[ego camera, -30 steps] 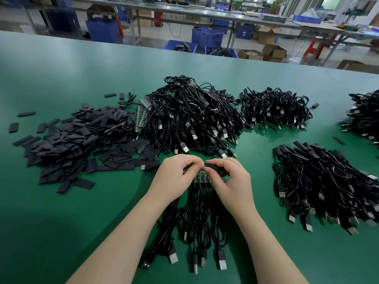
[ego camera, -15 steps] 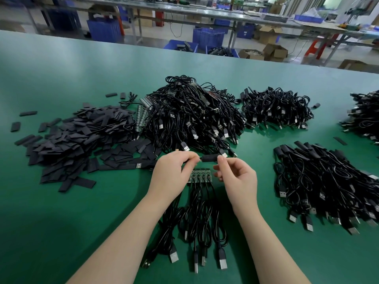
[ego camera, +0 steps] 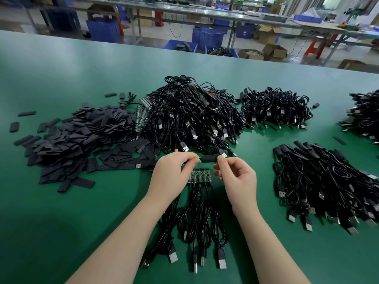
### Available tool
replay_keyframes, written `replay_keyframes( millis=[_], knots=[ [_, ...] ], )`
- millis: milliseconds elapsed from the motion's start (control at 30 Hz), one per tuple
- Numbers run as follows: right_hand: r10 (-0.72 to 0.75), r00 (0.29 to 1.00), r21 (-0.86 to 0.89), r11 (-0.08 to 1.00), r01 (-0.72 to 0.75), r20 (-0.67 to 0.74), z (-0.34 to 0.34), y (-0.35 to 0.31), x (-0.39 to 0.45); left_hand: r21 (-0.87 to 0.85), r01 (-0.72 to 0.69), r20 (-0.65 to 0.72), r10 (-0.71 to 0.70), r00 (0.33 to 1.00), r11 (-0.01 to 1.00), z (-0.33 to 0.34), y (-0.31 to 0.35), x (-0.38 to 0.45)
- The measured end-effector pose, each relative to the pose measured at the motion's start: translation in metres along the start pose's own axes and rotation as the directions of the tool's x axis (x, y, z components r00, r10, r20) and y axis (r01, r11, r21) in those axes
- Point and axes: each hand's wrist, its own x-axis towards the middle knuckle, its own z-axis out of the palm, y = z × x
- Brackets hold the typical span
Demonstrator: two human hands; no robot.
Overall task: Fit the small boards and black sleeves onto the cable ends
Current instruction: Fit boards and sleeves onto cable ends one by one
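**Sleeve held between two hands above the board strip**

Here, in the head view, both hands meet just above the middle of the green table mat. The left hand pinches, thumb against curled forefinger, something thin at the left end of a short black tubular sleeve — whether that is a wire or a cable end is too small to tell. The right hand pinches the sleeve's right end between thumb and forefinger, its other fingers loosely curled beneath. The sleeve lies level, lifted off the mat.

Directly below it, at 6 o'clock, a short row of small green circuit boards lies on the mat, joined to a bundle of black USB cables that runs toward the viewer, plugs nearest.

At 9 o'clock from the hands sprawls a heap of flat black sleeve pieces. At 12 o'clock sits the large tangle of black cables, with a smaller cable pile at 1 o'clock. At 3 o'clock lies a fanned heap of sleeved cables. Beyond the mat — blue plastic crates on the floor.
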Motion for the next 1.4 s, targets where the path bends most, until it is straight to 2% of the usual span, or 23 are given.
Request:
replay_keyframes(
  millis=[133, 233, 400, 800, 900, 1067, 1167, 1300, 1400],
  knots=[
    [-0.005, 1.000, 0.005, 1.000, 0.005, 0.009, 0.000, 0.000, 0.000, -0.022, 0.015, 0.002, -0.015, 1.000, 1.000, 0.001, -0.002, 0.000],
    [-0.013, 0.999, 0.035, 0.999, 0.014, -0.034, 0.002, -0.001, -0.001, -0.019, 0.021, 0.002, -0.021, 1.000, 1.000, 0.003, -0.002, 0.000],
    [-0.073, 0.995, -0.026, 0.997, 0.071, -0.062, 0.006, 0.000, -0.004, -0.068, 0.051, 0.012, -0.051, 0.999, 0.996, 0.007, -0.002, -0.003],
    [-0.091, 0.995, -0.009, 0.996, 0.091, 0.044, 0.013, 0.003, -0.010, -0.115, 0.083, 0.026, -0.081, 0.996, 0.990, 0.011, 0.000, -0.006],
    [-0.097, 0.994, 0.009, 0.995, 0.097, 0.048, 0.017, 0.002, -0.011, -0.139, 0.062, -0.013, -0.064, 0.998, 0.988, 0.013, 0.002, -0.005],
    [0.016, 0.996, 0.195, 0.980, -0.032, 0.084, 0.007, 0.004, -0.004, -0.155, 0.057, 0.029, -0.053, 0.998, 0.986, 0.010, 0.001, -0.003],
    [0.050, 0.986, 0.213, 0.973, -0.084, 0.160, 0.004, 0.003, 0.000, -0.105, 0.039, 0.054, -0.034, 0.998, 0.994, 0.009, 0.000, -0.002],
    [0.102, 0.979, 0.318, 0.935, -0.155, 0.179, 0.001, 0.001, 0.002, -0.115, 0.015, 0.062, -0.008, 0.998, 0.993, 0.005, 0.003, -0.003],
    [0.107, 0.976, 0.345, 0.923, -0.169, 0.191, 0.001, 0.001, 0.001, -0.061, -0.043, 0.011, 0.044, 0.999, 0.997, 0.003, 0.006, -0.003]
  ],
)
